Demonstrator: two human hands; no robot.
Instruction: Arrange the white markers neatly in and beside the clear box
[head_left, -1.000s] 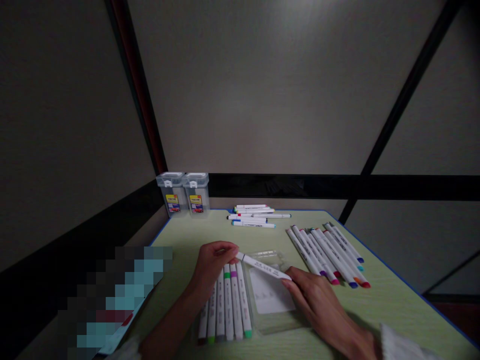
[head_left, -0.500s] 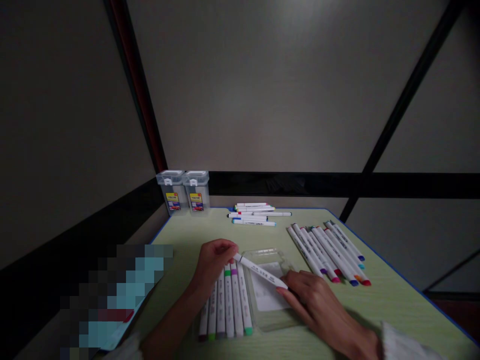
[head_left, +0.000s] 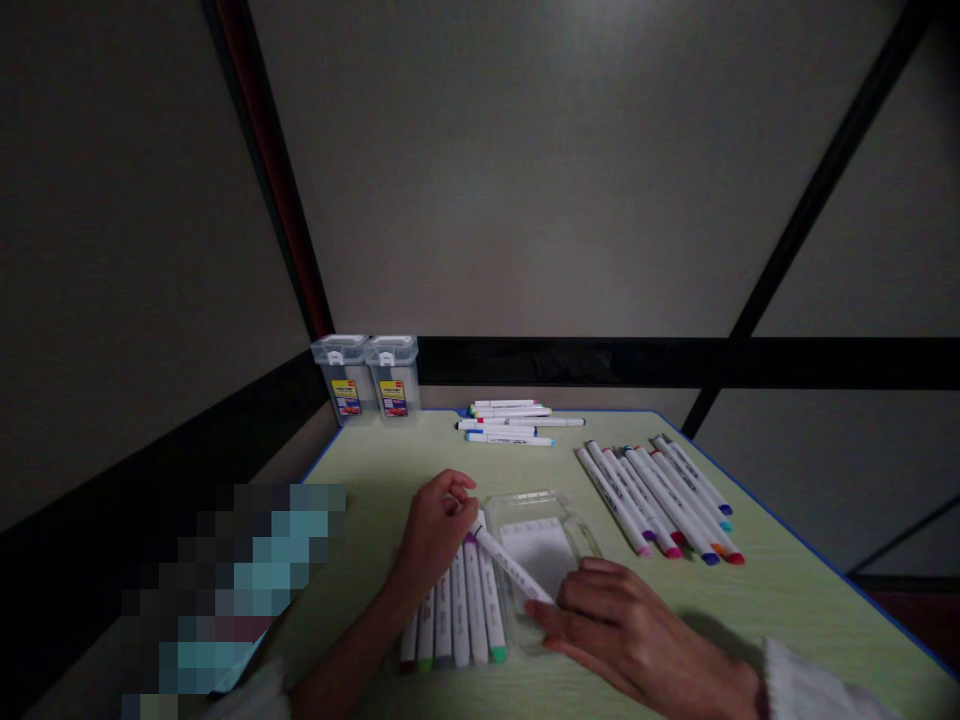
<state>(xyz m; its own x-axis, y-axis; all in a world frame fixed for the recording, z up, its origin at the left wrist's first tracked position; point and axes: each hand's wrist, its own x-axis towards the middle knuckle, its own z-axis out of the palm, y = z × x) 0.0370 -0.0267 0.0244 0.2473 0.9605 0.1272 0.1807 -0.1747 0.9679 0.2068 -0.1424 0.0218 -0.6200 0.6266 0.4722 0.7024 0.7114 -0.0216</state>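
A white marker (head_left: 513, 566) slants between my two hands, above the inner edge of an opened clear plastic case. My left hand (head_left: 442, 515) pinches its upper end, and my right hand (head_left: 619, 620) grips its lower end between thumb and fingers. Under my left hand, a row of white markers (head_left: 459, 610) with coloured ends lies side by side in the left half of the case; their upper ends are partly hidden. The right half of the clear case (head_left: 517, 640) shows a white paper insert (head_left: 536, 550).
Loose markers (head_left: 660, 495) are spread at the right of the table (head_left: 360, 510). A smaller group of markers (head_left: 514, 421) lies near the back edge. Two lidded clear boxes (head_left: 394, 385) stand at the back left. A pixelated object (head_left: 255, 590) is at the left.
My right hand has moved down and left with its end of the marker, so the marker slants more steeply. My left hand has stayed near its upper end.
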